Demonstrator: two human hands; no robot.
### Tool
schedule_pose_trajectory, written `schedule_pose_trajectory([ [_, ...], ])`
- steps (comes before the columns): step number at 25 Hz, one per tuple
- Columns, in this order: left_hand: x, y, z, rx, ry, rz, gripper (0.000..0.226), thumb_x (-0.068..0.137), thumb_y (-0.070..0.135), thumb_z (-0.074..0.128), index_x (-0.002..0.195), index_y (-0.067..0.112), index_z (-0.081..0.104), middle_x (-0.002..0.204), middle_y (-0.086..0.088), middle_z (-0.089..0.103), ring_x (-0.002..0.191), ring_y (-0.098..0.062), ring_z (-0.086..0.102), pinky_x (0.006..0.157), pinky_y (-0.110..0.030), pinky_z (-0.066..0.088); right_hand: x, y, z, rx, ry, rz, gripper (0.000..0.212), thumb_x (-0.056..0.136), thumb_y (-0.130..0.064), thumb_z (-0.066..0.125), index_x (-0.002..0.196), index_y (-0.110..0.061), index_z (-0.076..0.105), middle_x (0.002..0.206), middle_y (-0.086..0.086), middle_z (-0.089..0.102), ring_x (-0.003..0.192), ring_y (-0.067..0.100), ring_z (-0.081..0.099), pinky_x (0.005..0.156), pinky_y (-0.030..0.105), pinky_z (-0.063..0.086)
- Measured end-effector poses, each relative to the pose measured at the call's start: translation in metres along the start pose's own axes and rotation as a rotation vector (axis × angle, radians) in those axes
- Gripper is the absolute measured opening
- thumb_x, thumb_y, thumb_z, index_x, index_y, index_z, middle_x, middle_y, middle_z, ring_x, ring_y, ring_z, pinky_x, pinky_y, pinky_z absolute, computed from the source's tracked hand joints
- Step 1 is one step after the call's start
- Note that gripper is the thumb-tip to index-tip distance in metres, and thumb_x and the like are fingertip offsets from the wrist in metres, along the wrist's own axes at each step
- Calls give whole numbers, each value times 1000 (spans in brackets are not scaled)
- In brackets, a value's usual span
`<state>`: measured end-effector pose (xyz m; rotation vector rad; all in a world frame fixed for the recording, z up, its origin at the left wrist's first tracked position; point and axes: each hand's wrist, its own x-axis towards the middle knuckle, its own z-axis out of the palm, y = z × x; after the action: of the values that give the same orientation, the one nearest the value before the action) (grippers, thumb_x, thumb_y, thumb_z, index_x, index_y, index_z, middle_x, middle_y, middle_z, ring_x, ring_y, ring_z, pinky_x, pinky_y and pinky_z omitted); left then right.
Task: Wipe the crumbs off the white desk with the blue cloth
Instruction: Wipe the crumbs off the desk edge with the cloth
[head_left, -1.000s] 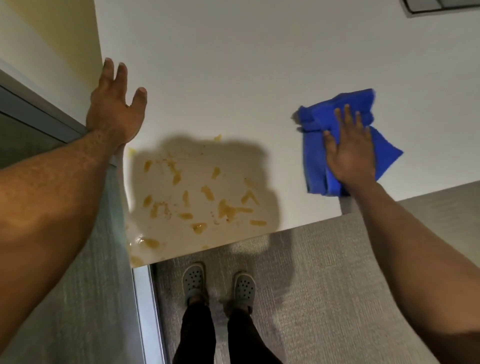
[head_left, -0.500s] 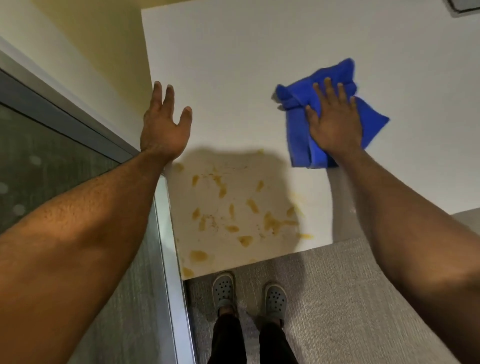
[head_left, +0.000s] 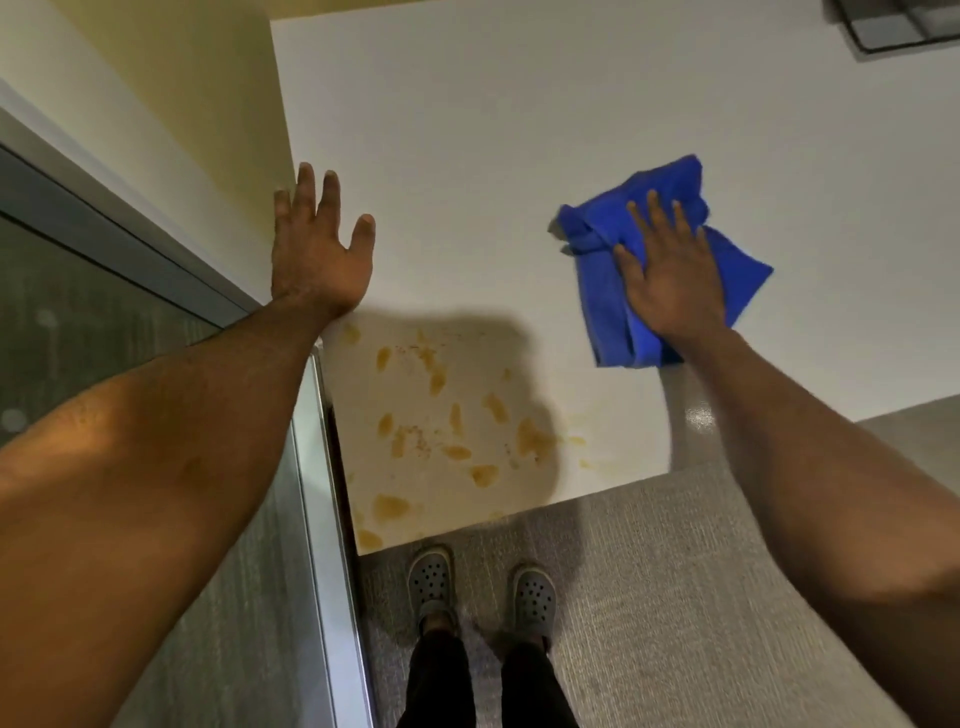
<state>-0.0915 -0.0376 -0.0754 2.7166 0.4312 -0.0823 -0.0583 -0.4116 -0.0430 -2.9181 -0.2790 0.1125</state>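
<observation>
Right hand (head_left: 672, 278) covers blue cloth (head_left: 602, 291) middle (crumbs (head_left: 447, 415) shadowed).

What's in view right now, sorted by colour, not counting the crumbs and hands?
Blue: 1, the blue cloth under the right hand
White: 1, the white desk
Grey: 2, the shoes on the floor
Dark: 1, a tray-like object at the desk's far right corner
Total: 5

Cloth (head_left: 613, 291) on desk (head_left: 467, 130), right of crumbs (head_left: 447, 415) (near front edge).
</observation>
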Motion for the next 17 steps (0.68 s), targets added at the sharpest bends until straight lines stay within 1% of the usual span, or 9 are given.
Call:
schedule_pose_trajectory([
  [3,5,0,-4,102,-43,-2,75,95,66,13,156,23,1,165,0,-8,150,-27,-10,123,-41,0,-27,-56,16,-10,-54,-279,56,100,-42,32,151,-20,24,161,6,20,148,30,17,119,53,16],
  [6,7,0,-11,55,-34,17,73,95,64,21,156,24,9,165,1,-1,151,-27,-2,123,-43,8,-82,-49,16,-41,-181,-593,56,99,-47,30,151,-27,23,161,-3,18,149,20,12,121,42,7],
  [7,5,-1,-11,37,-29,24,73,95,63,24,155,24,11,165,1,0,151,-27,-1,123,-43,9,-86,-35,12,-20,-195,-623,55,99,-47,30,151,-29,23,161,-6,17,149,17,11,122,41,6],
  [8,4,-2,-10,20,-21,33,73,95,63,26,155,24,13,165,1,1,151,-26,0,122,-42,9,-79,-24,8,14,-191,-585,54,100,-45,31,151,-29,24,160,-5,19,149,18,13,122,44,10],
  [10,4,-3,-8,-43,-19,39,72,94,62,30,154,25,16,165,4,1,151,-24,-1,121,-41,8,-48,-19,3,50,-129,-389,52,101,-39,34,151,-24,26,160,0,22,148,24,17,119,52,18],
  [12,5,-3,-7,-130,-36,40,72,93,63,32,154,28,15,164,9,-1,151,-20,-4,119,-38,7,-11,-45,6,22,-69,-223,52,102,-36,35,151,-21,24,161,3,20,149,25,15,119,51,17],
  [13,4,-4,-7,-143,-27,43,72,94,63,32,155,29,14,164,10,-2,151,-20,-4,119,-38,6,-2,-70,9,9,-72,-213,53,102,-36,34,152,-20,23,161,3,18,149,24,13,120,49,15],
  [15,4,-3,-7,-140,0,53,71,95,61,34,155,28,15,165,8,-2,151,-21,-3,120,-39,8,-14,-109,19,28,-108,-349,54,101,-35,36,151,-20,24,161,3,19,149,25,14,120,48,14],
  [17,3,-1,-7,-148,0,51,70,97,59,36,155,27,15,165,7,-1,151,-22,-2,121,-39,9,-56,-110,24,18,-200,-600,54,99,-34,40,150,-21,29,160,2,23,148,24,17,121,45,12],
])
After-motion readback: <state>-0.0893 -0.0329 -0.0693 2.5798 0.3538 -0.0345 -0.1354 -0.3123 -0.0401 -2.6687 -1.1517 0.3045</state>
